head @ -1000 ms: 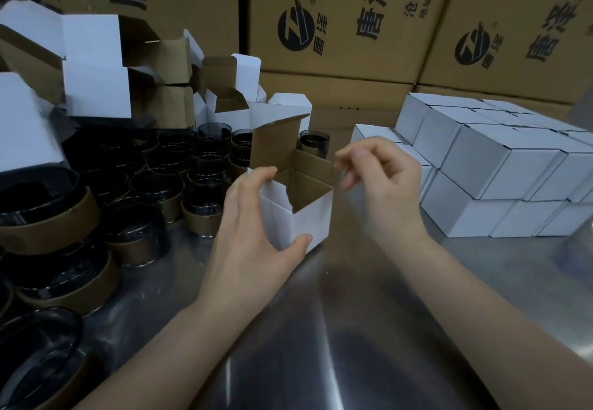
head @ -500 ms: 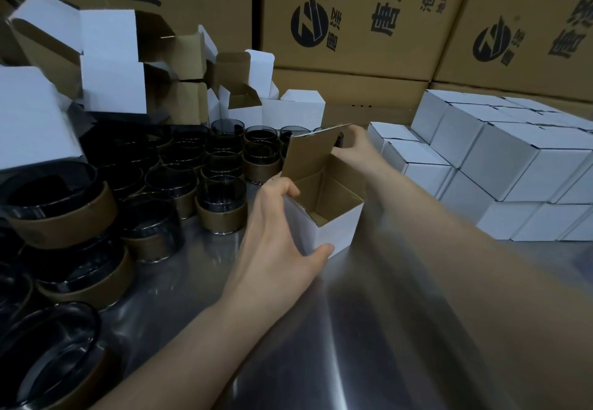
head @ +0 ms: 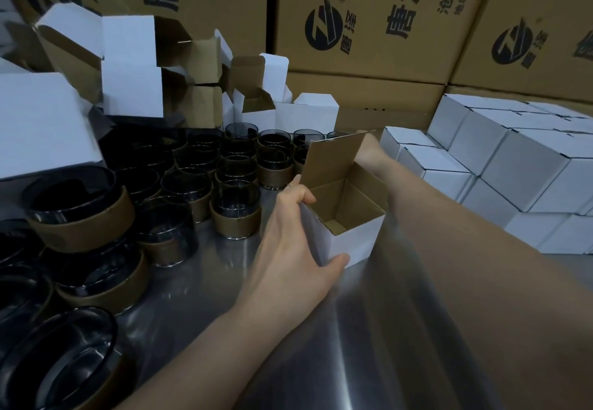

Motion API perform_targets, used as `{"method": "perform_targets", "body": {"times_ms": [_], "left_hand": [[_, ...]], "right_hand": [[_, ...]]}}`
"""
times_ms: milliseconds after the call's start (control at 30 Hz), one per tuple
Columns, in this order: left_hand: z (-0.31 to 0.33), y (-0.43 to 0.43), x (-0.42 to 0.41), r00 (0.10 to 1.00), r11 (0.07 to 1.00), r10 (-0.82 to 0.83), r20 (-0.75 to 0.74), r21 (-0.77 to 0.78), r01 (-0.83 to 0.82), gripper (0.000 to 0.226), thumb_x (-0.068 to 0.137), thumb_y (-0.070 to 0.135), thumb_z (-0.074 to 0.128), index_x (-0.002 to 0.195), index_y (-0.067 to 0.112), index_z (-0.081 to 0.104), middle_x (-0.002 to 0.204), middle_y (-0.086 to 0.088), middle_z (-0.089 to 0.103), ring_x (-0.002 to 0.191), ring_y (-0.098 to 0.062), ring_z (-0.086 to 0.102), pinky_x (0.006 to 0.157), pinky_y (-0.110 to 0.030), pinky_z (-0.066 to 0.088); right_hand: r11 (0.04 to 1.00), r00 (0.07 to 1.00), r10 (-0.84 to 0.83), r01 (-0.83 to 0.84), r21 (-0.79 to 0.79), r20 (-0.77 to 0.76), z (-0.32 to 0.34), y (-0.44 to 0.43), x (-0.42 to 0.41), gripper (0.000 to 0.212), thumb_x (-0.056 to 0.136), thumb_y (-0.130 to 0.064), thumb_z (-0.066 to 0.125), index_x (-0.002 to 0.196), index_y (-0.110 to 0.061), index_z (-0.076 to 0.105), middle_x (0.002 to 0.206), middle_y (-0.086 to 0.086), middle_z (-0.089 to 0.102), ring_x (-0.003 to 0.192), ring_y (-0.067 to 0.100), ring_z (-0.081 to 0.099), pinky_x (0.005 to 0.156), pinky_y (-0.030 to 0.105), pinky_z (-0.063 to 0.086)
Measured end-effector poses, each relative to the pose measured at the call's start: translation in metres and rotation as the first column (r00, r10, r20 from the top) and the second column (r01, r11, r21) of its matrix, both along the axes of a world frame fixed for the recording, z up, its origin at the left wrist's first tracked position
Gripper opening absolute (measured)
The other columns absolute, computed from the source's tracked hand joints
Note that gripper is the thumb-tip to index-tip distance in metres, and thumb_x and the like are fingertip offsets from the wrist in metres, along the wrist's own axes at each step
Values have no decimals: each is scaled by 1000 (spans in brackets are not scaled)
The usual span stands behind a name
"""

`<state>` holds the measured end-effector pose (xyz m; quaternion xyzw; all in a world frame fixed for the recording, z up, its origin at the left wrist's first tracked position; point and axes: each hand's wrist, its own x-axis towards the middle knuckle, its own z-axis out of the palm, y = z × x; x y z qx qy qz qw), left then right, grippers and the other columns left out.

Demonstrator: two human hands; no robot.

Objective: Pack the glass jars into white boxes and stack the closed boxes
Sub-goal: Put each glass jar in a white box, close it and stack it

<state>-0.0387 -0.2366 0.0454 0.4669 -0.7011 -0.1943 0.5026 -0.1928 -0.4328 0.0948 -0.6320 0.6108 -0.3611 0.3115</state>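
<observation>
Carefully: packed jars [head: 236, 214] crowd the table [head: 346, 361] on your left, so one nudge could topple several. Your left hand [head: 295, 242] grips the empty box [head: 356, 239] just beside them. Your right hand [head: 372, 149] reaches behind its flap [head: 333, 159], grip hidden. The stack [head: 519, 165] walls the right; open room lies only toward you.

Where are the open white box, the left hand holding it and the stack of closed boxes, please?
open white box [head: 354, 241]: head view, on its white front wall.
left hand [head: 288, 249]: head view, on the back of the hand.
stack of closed boxes [head: 526, 169]: head view, on one upper box's side.
</observation>
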Motion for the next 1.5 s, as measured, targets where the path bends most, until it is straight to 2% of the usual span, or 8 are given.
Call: {"method": "perform_targets", "body": {"times_ms": [267,433,600,700,767,1000,1267,1500], "left_hand": [[-1,-1,0,1000,1000,-20,9,-14,20,86,73,23,80,104,65,11,147,16,28,138,-3,32,107,-30,40],[-1,-2,1,1000,1000,-21,1,-6,21,87,72,23,80,104,66,11,149,15,27,138,-3,33,107,-32,41],[-1,-1,1,998,999,-42,-41,7,42,86,71,19,80,104,64,15,150,9,30,138,-10,36,105,-40,43],[0,-1,2,997,999,-45,-60,16,46,86,70,18,80,104,65,16,147,9,35,136,-10,39,105,-41,43],[1,-1,2,997,999,-44,-64,23,46,85,69,19,80,103,65,16,145,10,36,134,-9,40,105,-40,43],[5,1,2,996,998,-45,-82,45,48,81,69,22,78,104,63,16,139,5,39,132,-13,42,106,-41,42],[5,1,4,998,999,-21,-54,37,23,90,73,15,79,107,66,14,136,8,37,129,-12,42,108,-40,41],[4,0,4,997,999,-21,-71,26,23,91,73,14,79,109,66,14,137,8,37,130,-13,42,107,-41,41]], "right_hand": [[995,996,-83,82,-61,-24,-4,-6,0,46,97,-8,54,70,-25,21,74,-2,30,64,8,28,57,20,28],[990,994,-105,103,-93,-14,-5,-4,-2,18,97,-11,55,100,-7,38,76,-1,37,67,7,35,61,25,33],[974,987,-141,151,-170,71,-8,6,-6,56,92,-19,65,136,-1,37,121,9,52,103,19,52,73,16,40],[960,975,-131,169,-224,177,-9,16,-7,63,89,-30,70,141,-12,38,120,0,54,100,12,53,60,2,41],[954,949,-116,188,-232,292,-7,24,-8,60,88,-31,71,139,-17,42,113,-8,55,98,8,56,73,10,49],[968,746,7,163,-193,666,4,67,-17,44,91,-24,66,131,-17,50,116,4,60,90,12,69,66,32,60],[994,272,106,-50,-96,957,11,112,-24,25,90,-28,55,108,-12,60,100,9,67,99,31,68,93,46,53],[984,239,153,-130,-124,959,14,123,-14,39,86,-40,68,113,-11,61,97,7,75,91,22,73,71,31,58]]}}
